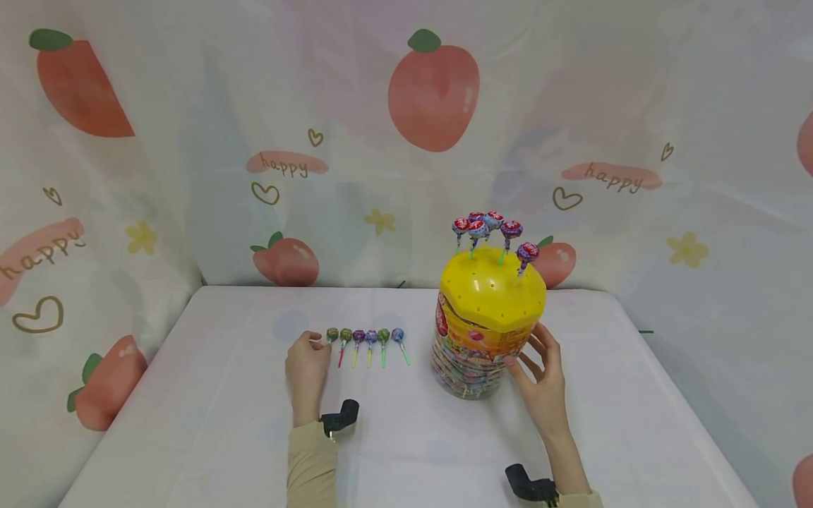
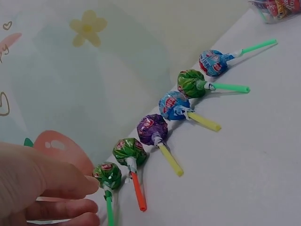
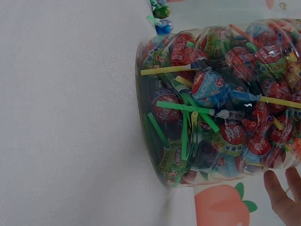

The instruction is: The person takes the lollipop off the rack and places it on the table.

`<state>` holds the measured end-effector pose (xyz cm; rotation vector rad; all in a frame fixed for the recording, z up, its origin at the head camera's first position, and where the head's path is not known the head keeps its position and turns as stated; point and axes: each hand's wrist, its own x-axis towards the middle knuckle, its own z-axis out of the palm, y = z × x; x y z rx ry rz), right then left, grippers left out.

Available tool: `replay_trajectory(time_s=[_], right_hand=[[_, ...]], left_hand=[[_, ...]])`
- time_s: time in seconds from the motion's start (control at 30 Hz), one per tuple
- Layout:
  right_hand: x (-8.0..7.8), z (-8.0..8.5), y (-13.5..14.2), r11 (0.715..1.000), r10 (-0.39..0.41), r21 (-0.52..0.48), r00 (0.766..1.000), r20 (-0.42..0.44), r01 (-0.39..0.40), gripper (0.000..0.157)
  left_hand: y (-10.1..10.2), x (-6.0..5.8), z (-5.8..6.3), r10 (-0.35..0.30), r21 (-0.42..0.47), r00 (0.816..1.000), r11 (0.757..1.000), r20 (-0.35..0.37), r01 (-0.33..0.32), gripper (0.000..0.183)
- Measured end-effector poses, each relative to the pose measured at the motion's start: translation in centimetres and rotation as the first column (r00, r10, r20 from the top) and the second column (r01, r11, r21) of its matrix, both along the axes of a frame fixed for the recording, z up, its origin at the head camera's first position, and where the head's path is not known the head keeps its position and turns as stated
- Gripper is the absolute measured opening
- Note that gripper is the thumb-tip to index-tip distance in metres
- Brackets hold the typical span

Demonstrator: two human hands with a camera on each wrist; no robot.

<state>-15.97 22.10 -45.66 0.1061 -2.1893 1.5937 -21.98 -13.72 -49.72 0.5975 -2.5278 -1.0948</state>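
Observation:
Several wrapped lollipops lie in a row on the white table, heads away from me. My left hand (image 1: 308,368) is at the row's left end, its fingertips right at the head of a green lollipop (image 2: 107,176) with a green stick. Beside that one lies a green lollipop with a red stick (image 2: 138,190), then a purple lollipop (image 2: 153,130). My right hand (image 1: 541,381) touches the right side of a big clear candy jar (image 1: 466,374), thumb toward the front and fingers spread along the wall. Wrapped lollipops fill the jar, seen close in the right wrist view.
The jar's yellow lid (image 1: 492,289) has small holes, and several purple, red and blue lollipops (image 1: 476,229) stand upright in it toward the back. A printed fruit curtain (image 1: 356,106) hangs behind the table (image 1: 254,395) and along its sides.

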Motion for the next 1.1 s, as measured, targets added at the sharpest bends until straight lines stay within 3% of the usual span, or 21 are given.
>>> replay_trajectory(time_s=[0.23, 0.6, 0.7, 0.87, 1.1], right_hand=[[0.1, 0.0, 0.1, 1.000, -0.003, 0.003, 1.000, 0.001, 0.003, 0.074], [0.2, 0.2, 0.2, 1.000, -0.008, 0.006, 1.000, 0.001, 0.008, 0.074], [0.3, 0.2, 0.2, 1.000, -0.008, 0.002, 1.000, 0.002, 0.008, 0.073], [0.4, 0.3, 0.2, 1.000, -0.008, -0.001, 1.000, -0.008, 0.008, 0.073], [0.4, 0.6, -0.1, 1.000, 0.020, -0.019, 1.000, -0.009, -0.020, 0.073]], left_hand=[[1.0, 0.1, 2.3, -0.003, -0.011, 0.997, 1.000, -0.075, 0.002, 0.026], [3.6, 0.8, 6.0, -0.111, 0.030, 0.968, 0.992, -0.225, 0.121, 0.028], [4.4, 1.1, 7.0, -0.149, 0.067, 0.945, 0.982, -0.292, 0.176, 0.027], [6.0, 1.9, 8.7, -0.230, 0.109, 0.888, 0.949, -0.398, 0.295, 0.027], [8.8, 3.3, 11.1, -0.360, 0.109, 0.777, 0.872, -0.517, 0.477, 0.027]])
